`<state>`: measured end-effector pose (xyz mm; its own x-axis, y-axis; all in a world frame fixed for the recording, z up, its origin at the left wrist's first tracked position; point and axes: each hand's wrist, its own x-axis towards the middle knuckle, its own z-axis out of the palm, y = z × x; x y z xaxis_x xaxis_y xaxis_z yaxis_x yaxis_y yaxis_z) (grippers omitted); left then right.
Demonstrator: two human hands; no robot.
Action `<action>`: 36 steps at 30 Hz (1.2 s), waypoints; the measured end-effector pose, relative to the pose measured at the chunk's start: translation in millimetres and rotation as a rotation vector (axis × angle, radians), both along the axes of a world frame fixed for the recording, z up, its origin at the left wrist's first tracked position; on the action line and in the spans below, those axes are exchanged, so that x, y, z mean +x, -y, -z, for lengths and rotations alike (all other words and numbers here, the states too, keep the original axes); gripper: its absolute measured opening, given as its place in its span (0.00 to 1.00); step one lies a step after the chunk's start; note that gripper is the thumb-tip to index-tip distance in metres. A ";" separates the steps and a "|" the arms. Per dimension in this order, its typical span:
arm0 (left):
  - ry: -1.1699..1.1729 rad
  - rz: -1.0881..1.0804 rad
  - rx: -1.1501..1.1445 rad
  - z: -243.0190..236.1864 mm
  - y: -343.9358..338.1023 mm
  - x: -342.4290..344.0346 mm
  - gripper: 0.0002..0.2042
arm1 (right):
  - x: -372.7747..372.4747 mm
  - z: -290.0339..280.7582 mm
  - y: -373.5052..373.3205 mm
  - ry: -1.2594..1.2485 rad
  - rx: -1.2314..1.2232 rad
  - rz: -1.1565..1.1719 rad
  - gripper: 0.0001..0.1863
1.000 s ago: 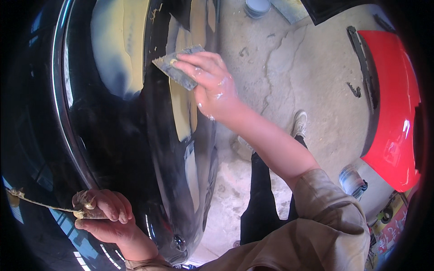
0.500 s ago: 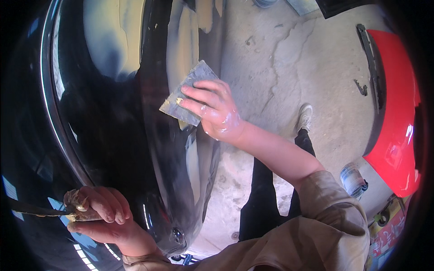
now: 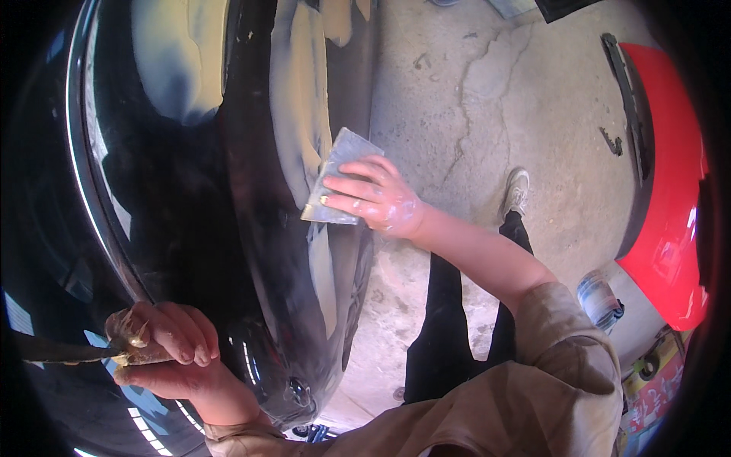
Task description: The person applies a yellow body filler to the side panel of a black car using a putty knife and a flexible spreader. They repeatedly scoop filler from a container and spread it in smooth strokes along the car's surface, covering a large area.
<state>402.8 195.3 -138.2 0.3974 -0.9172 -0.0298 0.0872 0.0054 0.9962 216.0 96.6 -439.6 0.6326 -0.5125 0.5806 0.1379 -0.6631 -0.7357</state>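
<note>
Against the side of a glossy black car (image 3: 183,236), my right hand (image 3: 384,199) presses a flat grey filler spreader (image 3: 344,156), fingers laid over its face. The spreader is tilted, and a dab of pale filler clings near a fingertip. White smears mark the back of that hand. Just above the spreader runs a long cream filler patch (image 3: 293,99); a narrower pale streak (image 3: 321,278) shows below it. Over the car at lower left, my left hand (image 3: 181,346) is closed round the filler-smeared handle of a putty knife (image 3: 67,351), whose dark blade points left.
A wide filler patch (image 3: 181,61) covers the car's upper panel. On the cracked concrete floor (image 3: 426,114) lies a red car panel (image 3: 666,190) at right, with a black strip (image 3: 628,107) beside it. A tub (image 3: 598,301) stands near my right elbow.
My right hand and the spreader have moved right and slightly down along the car's side, baring more of the cream filler. The left hand with the putty knife has hardly moved.
</note>
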 end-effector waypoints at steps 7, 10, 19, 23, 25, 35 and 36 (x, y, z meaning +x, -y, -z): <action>-0.060 -0.004 0.078 1.6 -3.1 -18.1 0.29 | -41.7 -83.5 41.6 0.194 0.490 0.029 0.32; 0.041 0.000 0.399 -2.9 -2.8 -26.5 0.25 | -52.7 -150.3 60.9 0.478 1.049 -0.096 0.28; 0.255 0.249 0.214 -0.6 -7.6 -24.2 0.27 | -72.7 -204.7 89.7 0.177 0.356 -0.548 0.31; 0.022 -0.080 0.149 -0.2 -11.0 -18.8 0.29 | -54.1 -158.1 73.8 -0.141 0.332 -0.339 0.34; -0.085 -0.043 0.028 1.4 -9.3 -14.0 0.27 | -31.6 -121.2 79.9 0.012 0.256 0.082 0.34; -0.096 0.033 0.009 0.3 -4.2 -2.5 0.25 | 57.2 -54.8 126.4 -0.047 0.441 0.518 0.25; -0.102 0.034 -0.005 0.0 -5.1 -2.4 0.25 | 59.5 -54.0 127.5 -0.043 0.434 0.524 0.25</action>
<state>400.4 200.4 -138.2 0.3614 -0.9302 -0.0638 0.1881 0.0058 0.9821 275.5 -30.9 -385.6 0.2550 -0.9384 0.2332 -0.1567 -0.2781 -0.9477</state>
